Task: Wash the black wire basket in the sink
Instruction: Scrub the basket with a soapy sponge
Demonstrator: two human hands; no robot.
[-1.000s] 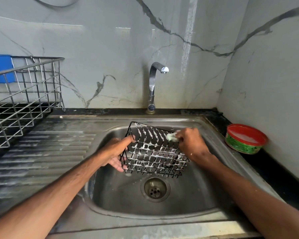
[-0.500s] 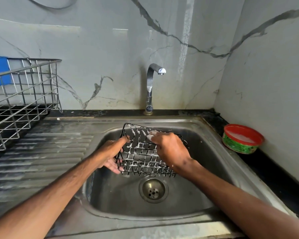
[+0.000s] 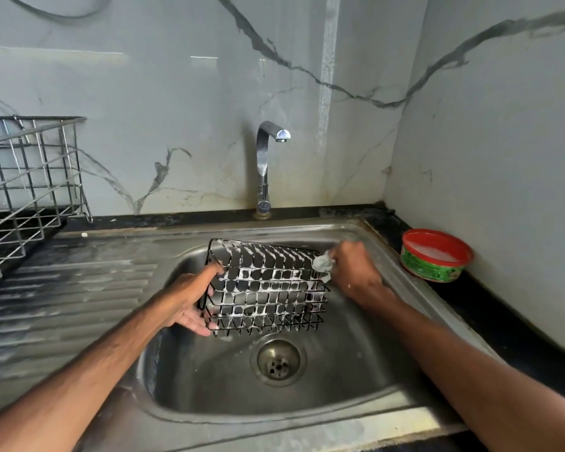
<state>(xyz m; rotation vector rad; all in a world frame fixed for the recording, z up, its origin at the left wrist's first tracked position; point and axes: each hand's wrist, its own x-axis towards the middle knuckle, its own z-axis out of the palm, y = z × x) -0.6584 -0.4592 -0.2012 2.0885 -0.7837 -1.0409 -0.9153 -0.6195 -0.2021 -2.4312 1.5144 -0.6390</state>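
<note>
The black wire basket (image 3: 268, 288), streaked with white suds, is held tilted above the steel sink (image 3: 366, 370) bowl. My left hand (image 3: 190, 298) grips its left end, thumb over the top wire and fingers under the lower edge. My right hand (image 3: 353, 272) holds a small soapy scrub pad (image 3: 322, 265) against the basket's upper right corner. The tap (image 3: 265, 164) stands behind the basket with no water running.
A red-rimmed green tub of soap (image 3: 436, 256) sits on the black counter at right. A steel wire dish rack (image 3: 23, 194) stands on the left, beside the ribbed drainboard (image 3: 72, 298). The drain (image 3: 278, 360) lies below the basket.
My right hand slid the scrub pad from the basket's middle back to its upper right corner. My left hand kept its grip on the left end.
</note>
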